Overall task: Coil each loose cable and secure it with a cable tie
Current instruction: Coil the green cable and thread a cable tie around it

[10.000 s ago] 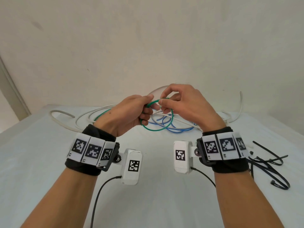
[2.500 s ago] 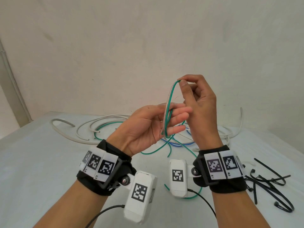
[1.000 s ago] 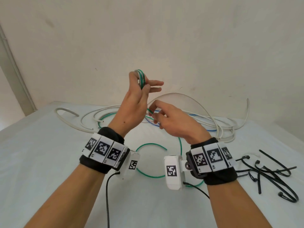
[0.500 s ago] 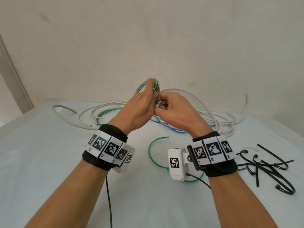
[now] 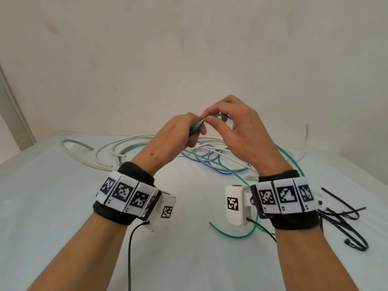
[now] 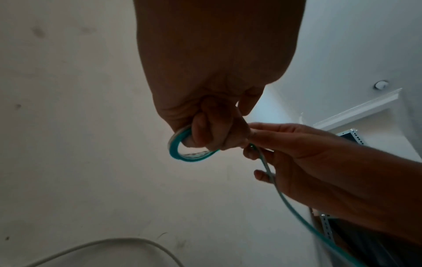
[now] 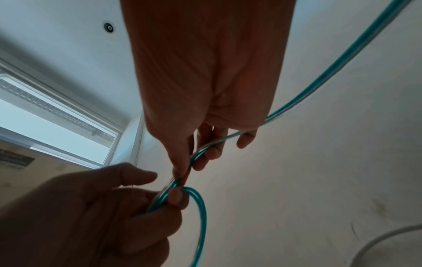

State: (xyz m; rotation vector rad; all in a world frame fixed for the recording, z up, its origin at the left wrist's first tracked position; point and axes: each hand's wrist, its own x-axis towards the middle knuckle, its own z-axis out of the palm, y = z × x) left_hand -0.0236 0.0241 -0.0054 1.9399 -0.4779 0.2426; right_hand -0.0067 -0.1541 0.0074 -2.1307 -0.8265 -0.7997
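Your left hand (image 5: 175, 135) is curled tight around a small coil of thin green cable (image 5: 196, 128), up in the air above the white tabletop (image 5: 52, 196). Your right hand (image 5: 237, 131) pinches the same green cable right next to the coil, thumb and first finger together. The loose end of the cable runs down past your right wrist and lies on the tabletop. White cables (image 5: 109, 150) and a blue cable (image 5: 201, 162) lie in a heap behind your hands. Black plastic cable ties (image 5: 344, 217) lie on the right.
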